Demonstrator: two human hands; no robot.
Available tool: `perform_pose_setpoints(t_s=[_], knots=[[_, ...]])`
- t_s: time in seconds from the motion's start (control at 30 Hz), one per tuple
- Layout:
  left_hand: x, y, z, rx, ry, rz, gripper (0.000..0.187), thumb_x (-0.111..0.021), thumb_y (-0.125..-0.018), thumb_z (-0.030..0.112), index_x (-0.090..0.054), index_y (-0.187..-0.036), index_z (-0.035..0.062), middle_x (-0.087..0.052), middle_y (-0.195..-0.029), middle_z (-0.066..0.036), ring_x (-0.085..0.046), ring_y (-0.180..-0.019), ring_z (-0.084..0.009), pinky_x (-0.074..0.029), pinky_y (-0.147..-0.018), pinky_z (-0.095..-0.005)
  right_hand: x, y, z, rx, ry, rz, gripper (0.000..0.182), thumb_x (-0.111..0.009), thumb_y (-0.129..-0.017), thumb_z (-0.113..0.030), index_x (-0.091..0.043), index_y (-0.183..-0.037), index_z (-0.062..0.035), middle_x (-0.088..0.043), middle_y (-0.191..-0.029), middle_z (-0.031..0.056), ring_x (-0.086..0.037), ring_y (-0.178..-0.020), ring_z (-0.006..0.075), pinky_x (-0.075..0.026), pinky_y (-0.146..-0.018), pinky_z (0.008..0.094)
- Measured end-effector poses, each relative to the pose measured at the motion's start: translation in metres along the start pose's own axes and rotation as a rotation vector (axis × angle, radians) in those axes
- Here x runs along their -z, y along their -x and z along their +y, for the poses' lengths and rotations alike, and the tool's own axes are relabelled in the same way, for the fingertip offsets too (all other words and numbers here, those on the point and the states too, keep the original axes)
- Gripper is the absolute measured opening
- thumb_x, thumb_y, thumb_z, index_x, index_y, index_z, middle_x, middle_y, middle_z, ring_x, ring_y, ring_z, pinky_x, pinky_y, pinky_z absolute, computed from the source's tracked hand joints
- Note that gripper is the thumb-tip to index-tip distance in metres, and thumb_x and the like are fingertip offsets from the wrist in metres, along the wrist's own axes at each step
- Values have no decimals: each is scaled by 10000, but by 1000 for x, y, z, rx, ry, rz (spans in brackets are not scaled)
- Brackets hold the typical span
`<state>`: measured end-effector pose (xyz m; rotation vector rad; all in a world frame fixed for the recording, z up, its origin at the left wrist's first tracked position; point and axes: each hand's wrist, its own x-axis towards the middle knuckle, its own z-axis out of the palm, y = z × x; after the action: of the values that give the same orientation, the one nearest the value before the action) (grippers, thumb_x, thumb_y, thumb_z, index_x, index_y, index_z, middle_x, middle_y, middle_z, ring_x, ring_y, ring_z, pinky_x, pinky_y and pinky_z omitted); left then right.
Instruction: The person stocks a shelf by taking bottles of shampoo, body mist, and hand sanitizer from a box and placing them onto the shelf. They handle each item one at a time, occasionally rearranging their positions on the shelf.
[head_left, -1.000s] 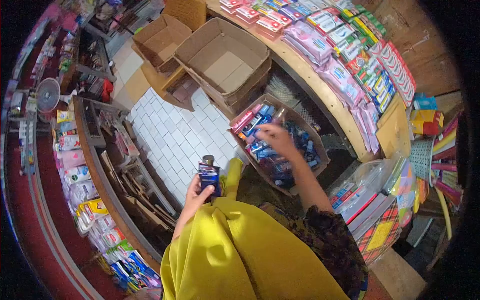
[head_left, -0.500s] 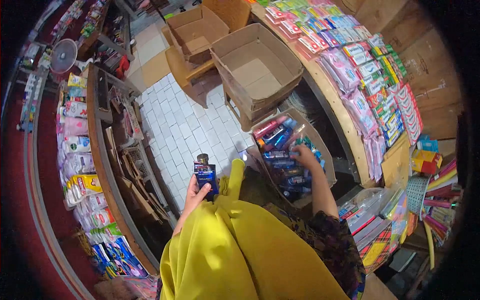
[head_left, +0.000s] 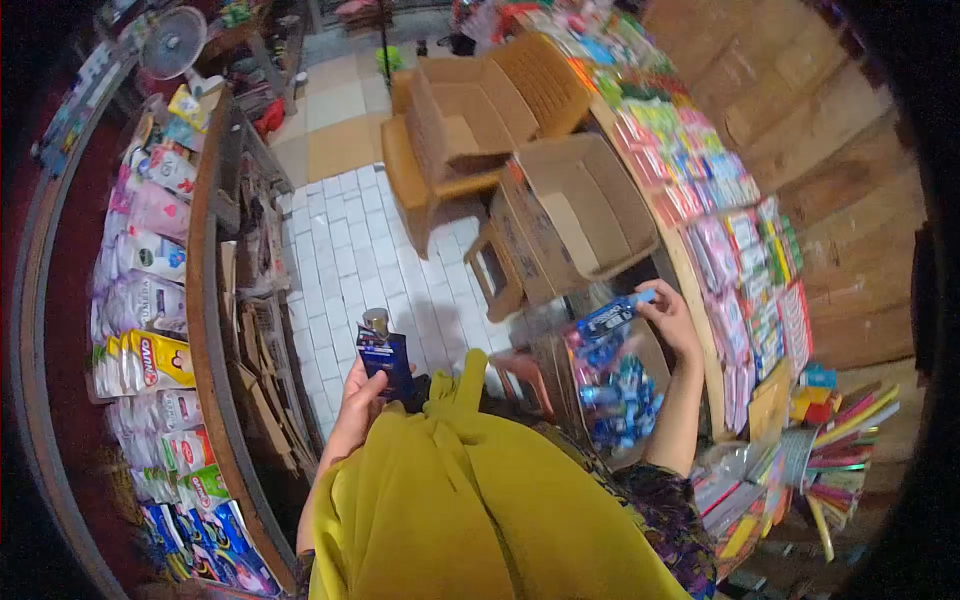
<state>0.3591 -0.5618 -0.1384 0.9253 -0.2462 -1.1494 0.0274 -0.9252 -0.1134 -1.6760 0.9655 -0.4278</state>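
My left hand (head_left: 358, 398) holds a dark blue bottle (head_left: 388, 362) with a metallic cap upright over the white tiled floor. At the right, my right hand (head_left: 670, 318) pinches the light blue end of a blue bottle (head_left: 607, 319), which is tilted above a cardboard box. That box (head_left: 655, 362) holds several blue bottles (head_left: 620, 400) lying close together. The lettering on both held bottles is too small to read.
An open cardboard box (head_left: 590, 205) stands on a wooden stool (head_left: 492, 275). Behind it, another box (head_left: 460, 110) rests on an orange-brown chair (head_left: 405, 190). Packets fill the left shelf (head_left: 205, 300) and the right counter (head_left: 690, 250). A fan (head_left: 173, 43) is at the upper left.
My right hand has risen out of the box with a blue bottle. My left hand still holds its bottle, now slightly further left. The view has shifted.
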Motion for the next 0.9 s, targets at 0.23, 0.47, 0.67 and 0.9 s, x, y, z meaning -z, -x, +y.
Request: perform_pose_setpoints(t_s=[0.23,0.47,0.67,0.9], knots=[[56,-28,118,-101,-12,-21,757,-717,-761,322,-365,-1337,-20,-514,-1279,-150,-504,-1189,-236,-403,-995,-379,-218,-82,-171,296,-142,-380,466,-608,-853,-51,-472,-1297,-84,-486,-845,-56,-456,-739,29,-383,-654,182],[127,-57,162,-117,-26,-35,555,-681,-802,172,-457,-1290,32,-609,-1079,-30,-582,-941,-128,-467,-822,-284,-387,-148,-277,463,-46,-802,441,-584,-882,-80,-461,-1305,-92,-561,-851,-25,-508,-761,38,-428,-699,209],[175,-101,205,-232,38,-6,642,-696,-813,184,-368,-1346,39,-549,-1220,-127,-569,-1071,-226,-467,-926,-399,-501,-242,-313,567,-107,-1013,365,-587,-892,-96,-508,-1248,-86,-506,-831,-31,-457,-703,22,-394,-690,199],[188,-155,307,-491,-128,343,428,-654,-838,92,-449,-1212,58,-566,-1088,-26,-556,-993,-139,-470,-845,-305,-562,-331,-429,1284,106,-811,334,-619,-858,-162,-589,-1179,-75,-518,-1234,103,-540,-1074,236,-430,-896,348]])
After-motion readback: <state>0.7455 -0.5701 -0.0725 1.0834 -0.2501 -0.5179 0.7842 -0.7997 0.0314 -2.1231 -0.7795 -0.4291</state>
